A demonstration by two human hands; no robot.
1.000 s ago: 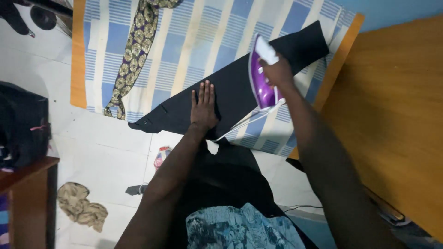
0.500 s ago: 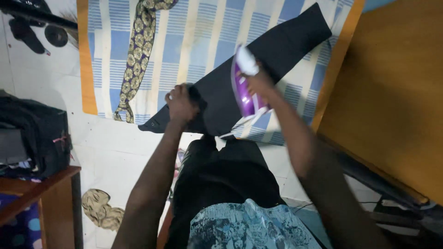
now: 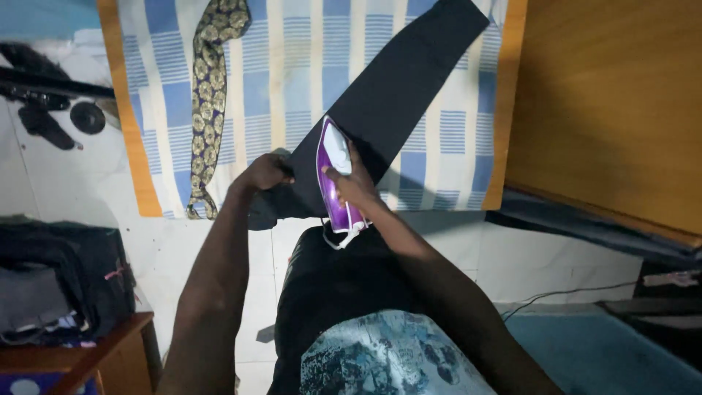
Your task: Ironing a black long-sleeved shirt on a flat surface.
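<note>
Nearest us, our right hand [image 3: 349, 183] is closed around the handle of the purple iron [image 3: 334, 175], which rests on the black garment [image 3: 398, 95]. Our left hand [image 3: 265, 172] pinches that garment's near edge. Beyond, it stretches diagonally across the blue striped cloth [image 3: 300, 58], beside a patterned tie [image 3: 207, 88].

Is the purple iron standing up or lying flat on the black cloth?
Lying flat. The iron rests soleplate-down on the black cloth, with the right hand on its handle.

Striped cloth [image 3: 453, 139] on tiled floor [image 3: 190, 241]
</note>
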